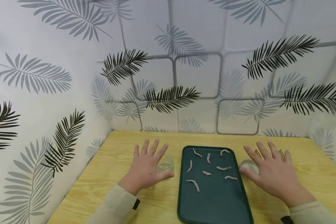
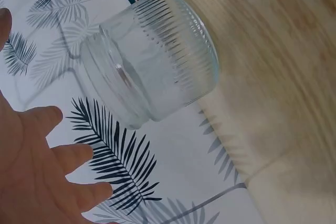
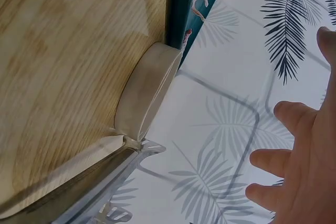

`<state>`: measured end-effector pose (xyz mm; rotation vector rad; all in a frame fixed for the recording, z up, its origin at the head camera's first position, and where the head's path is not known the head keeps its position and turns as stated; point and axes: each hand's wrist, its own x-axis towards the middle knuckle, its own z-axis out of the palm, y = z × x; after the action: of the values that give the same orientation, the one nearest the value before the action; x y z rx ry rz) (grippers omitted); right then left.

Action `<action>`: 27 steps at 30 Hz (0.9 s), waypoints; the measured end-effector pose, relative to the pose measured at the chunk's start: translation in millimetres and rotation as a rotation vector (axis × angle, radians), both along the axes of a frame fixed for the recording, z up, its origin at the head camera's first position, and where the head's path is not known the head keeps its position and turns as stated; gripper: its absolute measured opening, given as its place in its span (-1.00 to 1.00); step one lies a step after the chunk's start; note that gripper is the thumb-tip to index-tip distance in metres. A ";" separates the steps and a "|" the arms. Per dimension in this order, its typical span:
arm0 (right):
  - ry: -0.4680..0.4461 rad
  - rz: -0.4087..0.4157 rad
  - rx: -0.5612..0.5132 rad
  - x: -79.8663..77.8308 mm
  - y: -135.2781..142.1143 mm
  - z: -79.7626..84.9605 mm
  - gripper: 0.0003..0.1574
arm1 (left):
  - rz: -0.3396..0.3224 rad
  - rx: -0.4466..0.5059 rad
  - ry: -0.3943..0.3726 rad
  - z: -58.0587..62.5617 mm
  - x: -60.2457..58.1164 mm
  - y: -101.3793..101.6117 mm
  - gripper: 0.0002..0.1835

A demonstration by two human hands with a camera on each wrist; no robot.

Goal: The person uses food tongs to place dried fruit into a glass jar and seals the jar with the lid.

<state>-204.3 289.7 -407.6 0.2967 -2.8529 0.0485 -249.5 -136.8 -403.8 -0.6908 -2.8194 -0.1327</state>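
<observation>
My left hand hovers palm down, fingers spread, left of a dark green tray. Just past its thumb is a clear glass jar, upright and lidless; the left wrist view has the jar apart from the fingers. On the right, my other hand is spread too, holding nothing. Under its thumb side lies a round, shallow lid-like disc against the tray's edge. Metal tongs with slotted tips lie beside that disc, largely hidden by the hand in the head view. Several thin pinkish-brown dried strips are scattered over the tray's far half.
Everything stands on a light wood-grain table. Behind and to the left rises a white covering printed with grey and black leaves, meeting the table's back edge.
</observation>
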 end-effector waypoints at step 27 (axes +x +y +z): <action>-0.246 -0.160 -0.073 -5.4 59.8 -18.3 0.31 | 0.014 0.546 -0.498 -35.7 -27.9 -17.6 0.28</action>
<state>-209.6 349.5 -425.9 0.0491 -3.0988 0.1672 -277.4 -154.4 -439.5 -0.5598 -2.9985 -1.1646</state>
